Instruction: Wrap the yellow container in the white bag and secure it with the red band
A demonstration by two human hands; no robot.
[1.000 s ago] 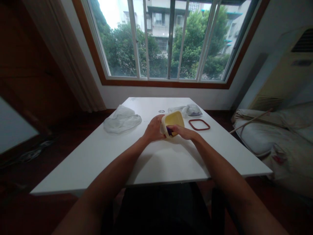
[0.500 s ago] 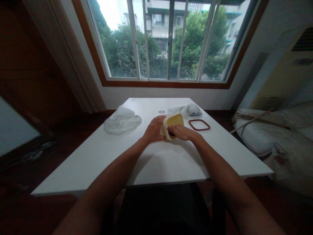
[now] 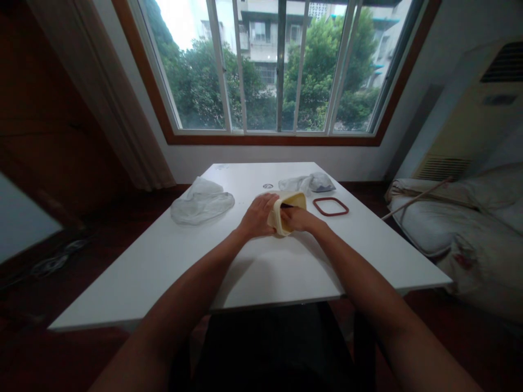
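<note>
A pale yellow plastic tub is tipped on its side above the white table, its mouth turned towards me and to the right. My left hand is closed around its left side and holds it. My right hand reaches into the mouth with its fingers curled against the inside. A small dark patch shows by those fingers; what it is I cannot make out. To the right of the tub, a dark red square ring, like a lid's rim, lies flat and apart from both hands.
On the white table, a crumpled clear plastic bag lies at the left. Another plastic bag, with something greyish in it, lies at the back right. Large white sacks and a stick are beyond the right edge.
My right hand has moved deeper into the tub, and its fingers are more hidden. The tub's mouth has turned slightly more towards me. The view has shifted slightly.
</note>
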